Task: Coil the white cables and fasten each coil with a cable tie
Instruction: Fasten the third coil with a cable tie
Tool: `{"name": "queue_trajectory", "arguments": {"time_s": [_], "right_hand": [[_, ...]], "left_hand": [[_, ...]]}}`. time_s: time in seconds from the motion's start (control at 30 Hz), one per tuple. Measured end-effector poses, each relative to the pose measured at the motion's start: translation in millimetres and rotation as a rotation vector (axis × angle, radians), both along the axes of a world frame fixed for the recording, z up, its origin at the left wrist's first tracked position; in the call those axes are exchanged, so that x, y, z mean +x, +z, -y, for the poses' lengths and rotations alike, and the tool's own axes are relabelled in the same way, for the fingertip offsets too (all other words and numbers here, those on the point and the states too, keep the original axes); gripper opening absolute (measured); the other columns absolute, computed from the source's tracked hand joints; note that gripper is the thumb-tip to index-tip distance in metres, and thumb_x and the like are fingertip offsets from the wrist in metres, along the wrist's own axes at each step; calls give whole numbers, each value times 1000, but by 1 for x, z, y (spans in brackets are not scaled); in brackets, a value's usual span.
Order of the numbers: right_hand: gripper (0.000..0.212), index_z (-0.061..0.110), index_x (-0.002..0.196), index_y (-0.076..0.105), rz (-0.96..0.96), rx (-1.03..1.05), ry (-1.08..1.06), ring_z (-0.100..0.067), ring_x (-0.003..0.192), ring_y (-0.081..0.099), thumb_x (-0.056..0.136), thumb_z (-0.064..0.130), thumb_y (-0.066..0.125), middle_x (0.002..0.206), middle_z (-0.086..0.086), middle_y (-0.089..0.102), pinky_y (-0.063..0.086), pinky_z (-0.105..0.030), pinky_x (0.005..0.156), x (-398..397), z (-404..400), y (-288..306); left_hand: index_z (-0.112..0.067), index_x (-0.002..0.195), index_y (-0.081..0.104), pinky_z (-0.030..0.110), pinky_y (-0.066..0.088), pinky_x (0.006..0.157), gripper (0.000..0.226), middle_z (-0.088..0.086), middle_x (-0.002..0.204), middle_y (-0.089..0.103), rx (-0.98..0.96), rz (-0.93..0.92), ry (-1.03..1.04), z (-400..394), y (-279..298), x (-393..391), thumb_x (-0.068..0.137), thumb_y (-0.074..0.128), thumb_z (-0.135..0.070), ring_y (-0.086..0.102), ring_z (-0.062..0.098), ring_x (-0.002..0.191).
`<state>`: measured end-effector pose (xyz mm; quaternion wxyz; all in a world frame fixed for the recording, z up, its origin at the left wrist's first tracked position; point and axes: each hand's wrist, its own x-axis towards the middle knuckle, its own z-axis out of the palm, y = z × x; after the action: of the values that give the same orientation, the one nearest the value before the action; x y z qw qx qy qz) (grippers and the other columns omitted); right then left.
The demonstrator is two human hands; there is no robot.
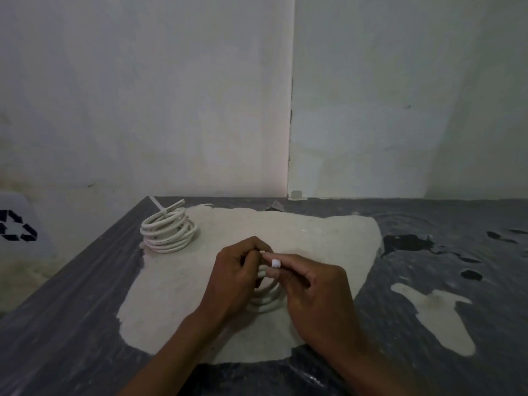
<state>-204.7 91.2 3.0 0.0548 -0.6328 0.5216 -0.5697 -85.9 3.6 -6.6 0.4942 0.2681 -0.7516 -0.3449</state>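
Both hands work a white cable coil [267, 295] on the table [71, 310].
Right hand [314, 298] pinches the coil's top, left hand [234, 278] grips beside it; tied coil [168, 231] lies far-left of the grip.

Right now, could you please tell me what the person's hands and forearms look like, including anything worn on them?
Both forearms are bare: no sleeves, watch, bracelets or gloves show. The left hand has no visible rings. The right hand shows a nail painted white; no rings are visible there either.
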Motion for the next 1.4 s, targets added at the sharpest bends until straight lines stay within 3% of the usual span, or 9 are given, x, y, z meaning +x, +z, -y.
{"name": "queue_trajectory", "arguments": {"time_s": [0.17,0.33,0.43,0.83,0.93,1.1,1.4], "right_hand": [[19,21,102,75,123,0,13,0,85,68,84,23,70,95,11,72,55,-16,76,-6,5,2],[20,16,92,72,381,88,120,-8,75,73,76,5,78,82,5,76,58,-19,70,-4,0,2],[26,17,91,65,462,122,137,-12,70,74,73,3,79,77,2,76,57,-20,65,-4,-2,4],[14,16,85,72,441,90,108,-8,72,72,72,13,78,78,7,75,56,-16,66,3,-3,5],[14,16,84,72,482,71,106,-8,71,72,74,7,77,77,7,75,55,-15,64,5,-4,5],[19,18,84,73,556,48,84,-8,73,73,76,1,75,78,8,76,55,-13,64,7,-5,4],[22,22,83,73,583,23,40,-7,75,73,76,1,74,80,10,76,55,-13,65,12,-6,2]], "left_hand": [[-12,80,68,20,44,52,30,-3,65,64,-45,49,-16,2,4,-1,96,44,-3,55,9,53],[-15,77,69,25,43,49,28,-7,60,63,-71,32,11,0,1,-3,90,45,-9,54,8,50],[-16,77,70,18,43,52,29,-14,60,62,-85,39,27,-3,2,-3,87,43,-9,56,5,51],[-16,81,71,21,45,49,24,-7,62,65,-180,122,67,-5,5,-1,90,49,-15,58,11,53],[-16,80,70,26,47,50,23,-6,63,65,-196,119,82,-5,5,-2,90,49,-14,59,13,55],[-15,77,69,14,39,49,23,-9,60,61,-216,119,106,-8,5,-3,90,49,-12,55,9,51],[-14,81,69,22,45,47,23,-5,61,63,-234,158,117,-11,5,-1,91,48,-17,56,12,50]]}}
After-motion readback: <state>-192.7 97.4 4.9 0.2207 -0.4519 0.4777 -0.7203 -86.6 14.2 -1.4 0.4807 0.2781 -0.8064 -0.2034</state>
